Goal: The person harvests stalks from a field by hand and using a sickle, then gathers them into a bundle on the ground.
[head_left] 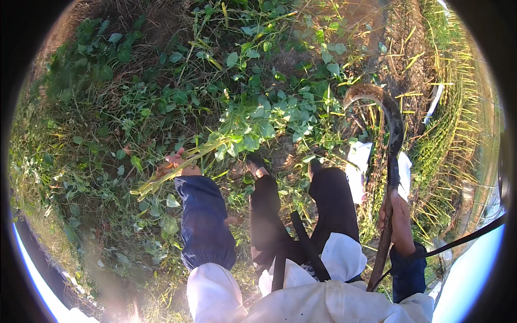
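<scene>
A bundle of cut green plant stalks (202, 151) lies across my left hand (182, 164), whose fingers are closed round it. The pale stem ends stick out to the left, and the leafy tops reach right, over the low plants in front of my feet. On the right, my right hand (399, 218) grips the brown wooden handle of a sickle (395, 126). Its dark, curved blade points away from me and hooks over to the left, above the vegetation. The blade is apart from the bundle.
Tangled green vines and weeds (102, 107) cover the ground ahead and to the left. Bare brown soil (350, 21) shows at the far side. Taller yellowish stalks (452, 140) stand along the right. White scraps (359, 161) lie by the sickle. A dark strap (466, 238) runs past my right wrist.
</scene>
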`<state>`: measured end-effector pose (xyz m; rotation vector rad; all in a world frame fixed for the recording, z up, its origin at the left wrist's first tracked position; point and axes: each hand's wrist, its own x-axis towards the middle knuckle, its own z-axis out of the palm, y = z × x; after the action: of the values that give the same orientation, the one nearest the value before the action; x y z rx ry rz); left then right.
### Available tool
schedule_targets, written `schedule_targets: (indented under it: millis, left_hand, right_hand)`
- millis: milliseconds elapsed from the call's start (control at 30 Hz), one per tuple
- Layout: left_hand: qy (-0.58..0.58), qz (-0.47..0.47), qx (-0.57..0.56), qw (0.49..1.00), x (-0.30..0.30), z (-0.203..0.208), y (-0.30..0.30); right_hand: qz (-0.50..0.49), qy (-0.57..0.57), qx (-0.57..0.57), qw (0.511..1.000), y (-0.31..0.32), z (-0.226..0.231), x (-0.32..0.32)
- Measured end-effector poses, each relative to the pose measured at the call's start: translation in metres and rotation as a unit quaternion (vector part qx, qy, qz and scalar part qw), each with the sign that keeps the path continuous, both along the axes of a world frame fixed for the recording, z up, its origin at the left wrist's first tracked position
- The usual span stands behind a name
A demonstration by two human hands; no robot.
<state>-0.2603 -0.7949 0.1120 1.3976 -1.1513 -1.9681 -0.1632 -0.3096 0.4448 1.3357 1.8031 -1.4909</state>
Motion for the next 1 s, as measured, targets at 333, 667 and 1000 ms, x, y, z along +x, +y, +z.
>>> schedule_targets:
  millis: [333, 667, 1000]
  left_hand:
    - [0.076, 0.092, 0.073, 0.990, 0.014, 0.004, 0.011]
    - [0.151, -0.004, -0.008, 0.988, 0.058, 0.011, 0.008]
    - [0.154, 0.033, 0.058, 0.986, 0.058, -0.011, -0.016]
  right_hand:
    - [0.221, -0.036, -0.126, 0.966, -0.043, -0.058, -0.126]
    - [0.472, -0.131, -0.246, 0.836, -0.087, -0.217, -0.249]
    - [0.746, -0.063, -0.103, 0.655, -0.115, -0.325, -0.251]
